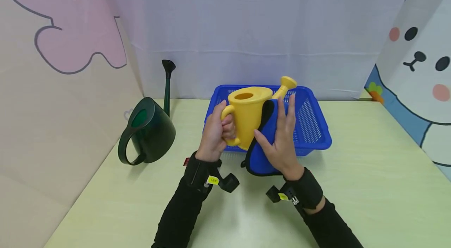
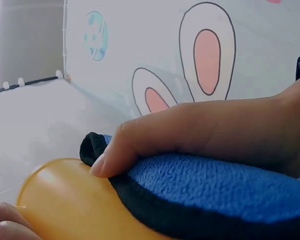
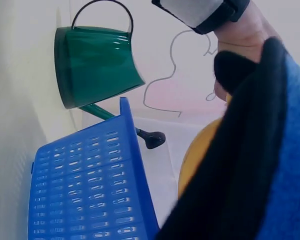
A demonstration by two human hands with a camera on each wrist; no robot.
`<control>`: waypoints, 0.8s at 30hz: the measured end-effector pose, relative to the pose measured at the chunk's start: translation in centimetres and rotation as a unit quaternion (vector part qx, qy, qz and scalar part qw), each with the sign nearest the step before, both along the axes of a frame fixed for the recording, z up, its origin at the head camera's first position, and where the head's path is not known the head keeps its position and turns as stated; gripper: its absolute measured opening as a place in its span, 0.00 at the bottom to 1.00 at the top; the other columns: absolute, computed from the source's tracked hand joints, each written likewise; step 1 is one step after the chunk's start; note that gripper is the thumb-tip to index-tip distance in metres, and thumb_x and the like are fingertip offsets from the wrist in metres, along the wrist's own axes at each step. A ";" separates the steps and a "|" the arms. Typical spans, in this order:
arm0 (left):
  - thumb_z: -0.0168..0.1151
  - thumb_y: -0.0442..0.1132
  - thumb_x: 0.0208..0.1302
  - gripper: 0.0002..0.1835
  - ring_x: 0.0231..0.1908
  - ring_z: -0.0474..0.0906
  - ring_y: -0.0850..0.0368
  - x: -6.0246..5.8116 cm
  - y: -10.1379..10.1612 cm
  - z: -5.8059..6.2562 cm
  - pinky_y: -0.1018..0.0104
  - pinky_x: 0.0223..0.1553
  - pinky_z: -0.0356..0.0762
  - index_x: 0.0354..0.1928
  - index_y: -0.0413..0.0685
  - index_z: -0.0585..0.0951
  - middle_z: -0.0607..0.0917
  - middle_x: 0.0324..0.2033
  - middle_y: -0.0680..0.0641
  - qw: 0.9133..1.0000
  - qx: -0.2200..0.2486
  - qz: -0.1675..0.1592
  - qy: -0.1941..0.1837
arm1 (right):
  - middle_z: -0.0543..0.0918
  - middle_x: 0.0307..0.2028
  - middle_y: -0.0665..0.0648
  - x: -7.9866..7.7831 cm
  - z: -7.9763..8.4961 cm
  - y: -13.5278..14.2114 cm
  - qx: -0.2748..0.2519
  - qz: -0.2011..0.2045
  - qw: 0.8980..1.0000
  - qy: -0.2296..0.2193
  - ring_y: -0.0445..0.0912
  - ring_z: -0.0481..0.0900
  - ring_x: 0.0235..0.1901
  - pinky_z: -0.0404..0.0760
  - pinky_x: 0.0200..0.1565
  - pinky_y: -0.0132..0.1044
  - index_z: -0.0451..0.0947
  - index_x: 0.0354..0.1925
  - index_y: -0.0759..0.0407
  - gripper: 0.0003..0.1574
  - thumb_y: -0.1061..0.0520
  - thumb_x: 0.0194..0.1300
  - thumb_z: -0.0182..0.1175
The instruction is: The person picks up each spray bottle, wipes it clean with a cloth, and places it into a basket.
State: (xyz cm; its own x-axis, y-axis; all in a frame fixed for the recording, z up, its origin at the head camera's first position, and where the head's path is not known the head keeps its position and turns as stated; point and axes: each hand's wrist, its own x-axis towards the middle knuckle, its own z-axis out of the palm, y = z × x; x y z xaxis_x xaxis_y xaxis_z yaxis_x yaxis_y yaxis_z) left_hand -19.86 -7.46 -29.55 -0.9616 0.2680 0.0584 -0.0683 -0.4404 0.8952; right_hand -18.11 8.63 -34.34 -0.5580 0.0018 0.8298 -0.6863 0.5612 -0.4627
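My left hand (image 1: pixel 215 132) grips the handle of a yellow watering can (image 1: pixel 246 117), which is held up in front of a blue basket (image 1: pixel 318 144). Its spout and round rose point up to the right. Against the can's right side my right hand (image 1: pixel 283 142) presses a blue cloth (image 1: pixel 261 160) with black edging, fingers straight and thumb spread. In the left wrist view, the right thumb lies on the edge of the cloth (image 2: pixel 210 185), which touches the yellow can (image 2: pixel 85 200). The cloth hides part of the can's side.
A dark green watering can (image 1: pixel 155 138) stands left of the basket, its spout rising at the back. The pale table (image 1: pixel 370 185) meets a white curtain (image 1: pixel 246 25) behind. Printed cartoon panels (image 1: pixel 423 95) flank both sides.
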 end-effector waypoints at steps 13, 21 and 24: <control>0.39 0.52 0.70 0.26 0.07 0.54 0.64 -0.2 -0.1 -0.2 0.73 0.13 0.50 0.12 0.52 0.58 0.60 0.06 0.59 1.000 0.005 0.013 -0.002 | 0.55 0.69 0.64 0.7 -0.2 -1.0 0.001 -0.002 1.000 0.003 0.55 0.49 0.70 0.47 0.68 0.55 0.50 0.68 0.63 0.36 0.59 0.65 0.48; 0.39 0.52 0.70 0.26 0.07 0.54 0.65 -0.3 -0.2 -0.2 0.74 0.13 0.50 0.12 0.52 0.58 0.60 0.06 0.59 1.000 0.020 0.013 -0.005 | 0.64 0.66 0.56 0.8 -0.9 -1.7 0.069 -0.011 0.991 0.114 0.55 0.55 0.69 0.52 0.67 0.52 0.66 0.59 0.63 0.23 0.58 0.68 0.42; 0.40 0.51 0.70 0.23 0.08 0.55 0.66 -0.3 0.0 -0.2 0.75 0.14 0.52 0.16 0.52 0.60 0.60 0.08 0.59 0.999 0.017 0.031 -0.009 | 0.69 0.62 0.58 1.1 -1.2 -2.0 0.145 -0.007 0.977 0.158 0.53 0.56 0.69 0.53 0.67 0.52 0.69 0.56 0.62 0.22 0.53 0.72 0.40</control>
